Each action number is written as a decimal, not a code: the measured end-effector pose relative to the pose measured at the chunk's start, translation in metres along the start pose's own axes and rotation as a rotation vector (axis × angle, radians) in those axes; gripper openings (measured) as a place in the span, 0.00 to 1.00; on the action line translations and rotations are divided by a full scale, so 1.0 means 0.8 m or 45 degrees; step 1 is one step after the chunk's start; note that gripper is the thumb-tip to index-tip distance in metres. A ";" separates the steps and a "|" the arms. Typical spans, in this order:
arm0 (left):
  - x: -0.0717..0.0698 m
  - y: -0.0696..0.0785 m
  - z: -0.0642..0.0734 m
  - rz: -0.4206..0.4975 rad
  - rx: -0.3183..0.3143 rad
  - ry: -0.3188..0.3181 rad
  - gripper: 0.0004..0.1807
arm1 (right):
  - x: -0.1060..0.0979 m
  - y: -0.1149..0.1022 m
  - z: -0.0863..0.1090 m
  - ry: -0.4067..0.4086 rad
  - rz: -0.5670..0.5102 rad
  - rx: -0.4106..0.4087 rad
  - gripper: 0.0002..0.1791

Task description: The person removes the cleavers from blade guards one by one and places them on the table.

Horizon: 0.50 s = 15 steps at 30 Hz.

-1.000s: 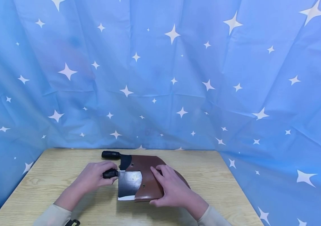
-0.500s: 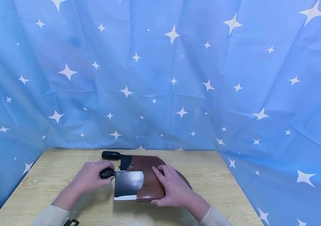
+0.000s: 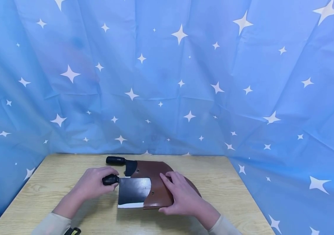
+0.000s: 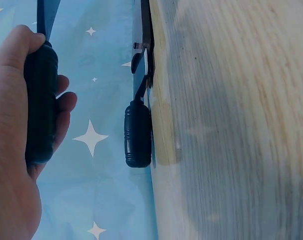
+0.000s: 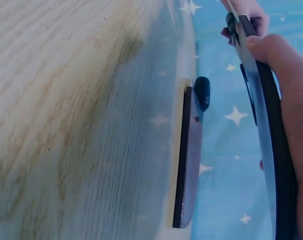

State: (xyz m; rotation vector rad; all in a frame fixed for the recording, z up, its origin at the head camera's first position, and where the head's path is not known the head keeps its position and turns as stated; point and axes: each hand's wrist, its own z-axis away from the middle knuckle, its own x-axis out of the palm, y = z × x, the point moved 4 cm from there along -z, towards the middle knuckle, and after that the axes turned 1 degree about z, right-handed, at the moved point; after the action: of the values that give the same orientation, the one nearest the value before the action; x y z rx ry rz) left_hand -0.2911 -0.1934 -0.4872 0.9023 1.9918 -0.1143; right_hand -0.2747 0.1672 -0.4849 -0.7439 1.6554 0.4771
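My left hand grips the black handle of a cleaver, its fingers curled round the grip. The cleaver's broad dark blade, with a bright lower edge, runs right into a brown leather sheath. My right hand holds this sheath from the right, thumb on its near edge and fingers over its top face. The tip half of the blade is hidden inside. In the right wrist view, this sheath stands raised above the table, my thumb along its edge.
Just behind lies a second cleaver in a brown sheath, its black handle pointing left. Both rest over a wood-grain table. A blue star-printed curtain hangs at the table's back and sides.
My left hand has drawn the cleaver slightly left, while the right hand and sheath have shifted slightly right. More blade shows between them. The second cleaver has stayed put.
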 end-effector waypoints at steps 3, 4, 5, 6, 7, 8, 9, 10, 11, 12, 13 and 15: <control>0.000 0.002 -0.002 -0.050 0.021 0.003 0.19 | 0.000 0.002 0.001 0.006 -0.002 0.008 0.68; 0.001 0.002 -0.002 -0.061 0.026 0.002 0.19 | 0.000 0.003 0.001 0.008 -0.004 0.010 0.68; 0.002 0.003 -0.002 -0.069 0.028 -0.001 0.19 | 0.000 0.003 0.001 0.010 -0.005 0.011 0.68; 0.002 0.003 -0.002 -0.068 0.026 -0.004 0.18 | 0.000 0.004 0.001 0.011 -0.004 0.011 0.68; 0.003 0.003 -0.002 -0.064 0.018 -0.009 0.18 | 0.000 0.004 0.001 0.011 -0.004 0.012 0.69; 0.004 0.003 -0.002 -0.055 0.006 -0.013 0.18 | 0.000 0.005 0.002 0.009 -0.005 0.013 0.69; 0.005 0.002 -0.001 -0.040 -0.009 -0.016 0.17 | 0.000 0.005 0.002 0.008 -0.003 0.016 0.69; 0.005 0.002 0.000 -0.029 -0.027 -0.019 0.17 | 0.000 0.006 0.003 0.011 -0.001 0.018 0.69; 0.005 0.001 0.001 -0.012 -0.047 -0.020 0.17 | -0.001 0.007 0.004 0.014 -0.001 0.021 0.69; 0.004 0.000 0.002 0.003 -0.067 -0.024 0.17 | -0.001 0.007 0.005 0.017 0.002 0.025 0.69; 0.004 -0.002 0.003 0.014 -0.083 -0.028 0.17 | -0.001 0.008 0.006 0.019 0.000 0.027 0.69; 0.004 -0.004 0.005 0.035 -0.104 -0.040 0.16 | 0.000 0.010 0.008 0.029 0.003 0.026 0.69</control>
State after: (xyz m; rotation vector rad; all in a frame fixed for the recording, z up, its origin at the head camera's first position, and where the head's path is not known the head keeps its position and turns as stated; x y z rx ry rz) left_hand -0.2912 -0.1956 -0.4927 0.8697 1.9404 -0.0309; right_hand -0.2759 0.1772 -0.4868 -0.7350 1.6800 0.4539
